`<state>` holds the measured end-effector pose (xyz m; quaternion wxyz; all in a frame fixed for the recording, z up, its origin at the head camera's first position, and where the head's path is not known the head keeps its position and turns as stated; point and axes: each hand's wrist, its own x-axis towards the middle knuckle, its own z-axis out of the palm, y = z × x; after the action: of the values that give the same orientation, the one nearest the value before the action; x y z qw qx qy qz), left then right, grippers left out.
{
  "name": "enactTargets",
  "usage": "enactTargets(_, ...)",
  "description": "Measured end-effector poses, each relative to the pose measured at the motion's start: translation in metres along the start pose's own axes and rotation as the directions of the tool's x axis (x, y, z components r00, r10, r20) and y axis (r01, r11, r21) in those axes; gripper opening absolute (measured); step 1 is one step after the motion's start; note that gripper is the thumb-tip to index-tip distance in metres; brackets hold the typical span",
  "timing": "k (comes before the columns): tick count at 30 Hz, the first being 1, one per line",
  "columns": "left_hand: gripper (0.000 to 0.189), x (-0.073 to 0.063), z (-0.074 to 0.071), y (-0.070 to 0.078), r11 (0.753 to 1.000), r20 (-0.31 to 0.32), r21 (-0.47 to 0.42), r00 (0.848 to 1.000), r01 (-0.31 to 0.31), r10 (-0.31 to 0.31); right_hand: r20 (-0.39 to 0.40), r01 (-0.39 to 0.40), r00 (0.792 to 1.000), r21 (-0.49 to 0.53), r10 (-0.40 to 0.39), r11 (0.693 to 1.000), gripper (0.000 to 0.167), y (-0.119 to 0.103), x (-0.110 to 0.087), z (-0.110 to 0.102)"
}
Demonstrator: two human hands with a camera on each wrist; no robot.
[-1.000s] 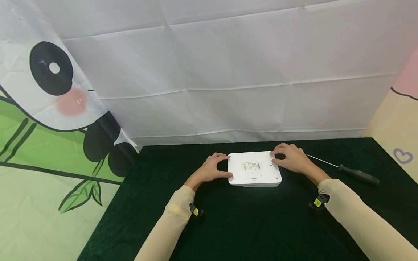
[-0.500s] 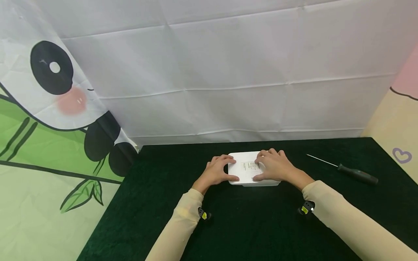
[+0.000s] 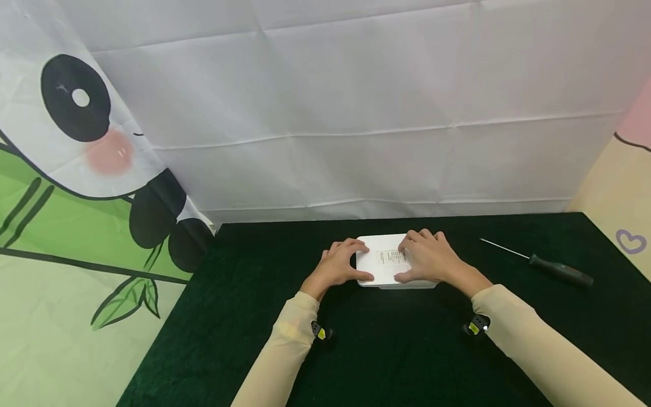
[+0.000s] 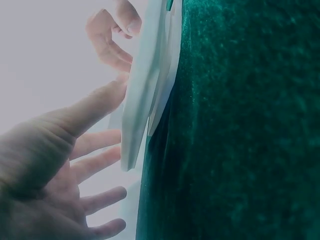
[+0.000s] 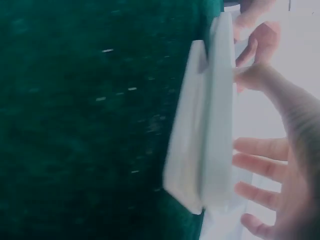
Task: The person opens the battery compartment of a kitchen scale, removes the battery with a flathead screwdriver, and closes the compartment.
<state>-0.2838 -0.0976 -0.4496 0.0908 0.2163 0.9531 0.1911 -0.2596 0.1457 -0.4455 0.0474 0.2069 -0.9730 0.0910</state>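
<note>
A flat white plastic device (image 3: 383,271) with rounded corners lies on the dark green cloth, its printed label (image 3: 390,258) facing up. Both wrist views show it edge-on, with a thinner white base (image 5: 187,140) beneath the upper slab. My left hand (image 3: 338,265) touches the device's top at its left end, thumb at the near side and fingers at the far side. Spread likewise over the right part, my right hand (image 3: 432,257) touches the top face and hides that end. In the wrist views the fingers of both hands are fairly straight, their tips against the face.
A screwdriver (image 3: 559,270) with a dark handle lies on the cloth to the right, its shaft pointing toward the back left. A white curtain (image 3: 325,113) hangs behind the table (image 3: 396,356). A panda-print sheet (image 3: 117,243) covers the left side.
My right hand has moved left from the device's right edge onto its top face. My left hand has shifted slightly right onto the top. The last half second shows almost no hand movement.
</note>
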Motion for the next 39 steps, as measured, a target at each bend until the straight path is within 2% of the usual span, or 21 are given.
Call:
enactTargets(5,0.067,-0.001,-0.003,0.002,1.0,0.002,0.004,1.0,0.0,0.0,-0.042,0.004,0.999,0.0,-0.004,1.0,0.068,0.003,-0.004,0.005)
enactTargets(11,0.068,-0.001,-0.003,0.002,1.0,0.017,-0.005,1.0,0.008,-0.008,-0.043,0.004,0.999,0.002,-0.004,1.0,0.068,0.005,-0.005,0.008)
enactTargets(23,0.068,0.001,-0.001,0.003,1.0,0.017,0.006,1.0,0.005,-0.005,-0.084,0.061,0.995,0.006,-0.06,0.998,0.067,0.01,-0.011,0.013)
enactTargets(29,0.068,0.001,-0.001,0.004,1.0,0.018,0.011,1.0,0.006,-0.007,-0.126,0.096,0.987,0.002,-0.095,0.995,0.057,0.01,-0.017,0.012)
enactTargets(33,0.068,0.001,0.0,0.004,1.0,0.017,0.014,1.0,0.007,-0.007,-0.185,0.153,0.972,0.029,-0.145,0.988,0.042,0.009,-0.019,0.011)
enactTargets(39,0.067,0.002,0.0,0.003,1.0,0.016,0.016,1.0,0.011,-0.011,-0.295,0.285,0.92,0.05,-0.259,0.957,0.014,0.008,-0.021,0.009)
